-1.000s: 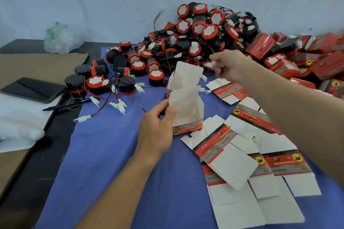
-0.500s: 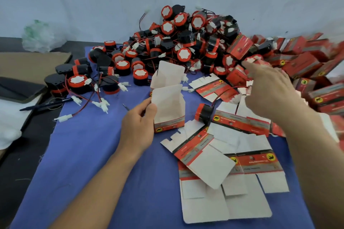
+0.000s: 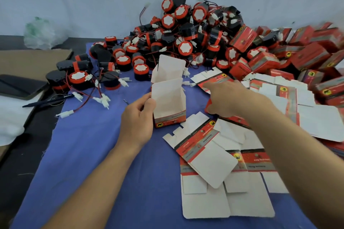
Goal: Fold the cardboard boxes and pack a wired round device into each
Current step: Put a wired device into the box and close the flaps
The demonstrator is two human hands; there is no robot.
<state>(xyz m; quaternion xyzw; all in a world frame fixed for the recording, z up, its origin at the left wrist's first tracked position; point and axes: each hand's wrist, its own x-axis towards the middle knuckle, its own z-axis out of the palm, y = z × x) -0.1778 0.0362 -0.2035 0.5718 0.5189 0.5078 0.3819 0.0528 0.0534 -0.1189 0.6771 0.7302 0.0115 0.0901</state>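
A folded cardboard box (image 3: 168, 102) stands upright on the blue cloth (image 3: 89, 154), its top flaps open and its inside white. My left hand (image 3: 138, 117) grips its left wall, thumb on the edge. To its right, my right hand (image 3: 230, 98) is lowered over the flat box blanks (image 3: 208, 163). Its fingers and thumb curl round a wired round device (image 3: 208, 105), of which only a red edge shows. A big pile of black-and-red round devices (image 3: 186, 29) with wires lies behind the box.
Closed red boxes (image 3: 307, 55) are heaped at the right against the wall. Loose devices and white connectors (image 3: 78, 80) sprawl at the left. A pen (image 3: 46, 100), a dark phone (image 3: 20, 87), a cardboard sheet (image 3: 33, 61) and a plastic bag (image 3: 41, 33) lie further left.
My right hand went from the pile to the right, dragging a device by its wire onto the blanks, then came down over it. My left hand kept hold of the box.
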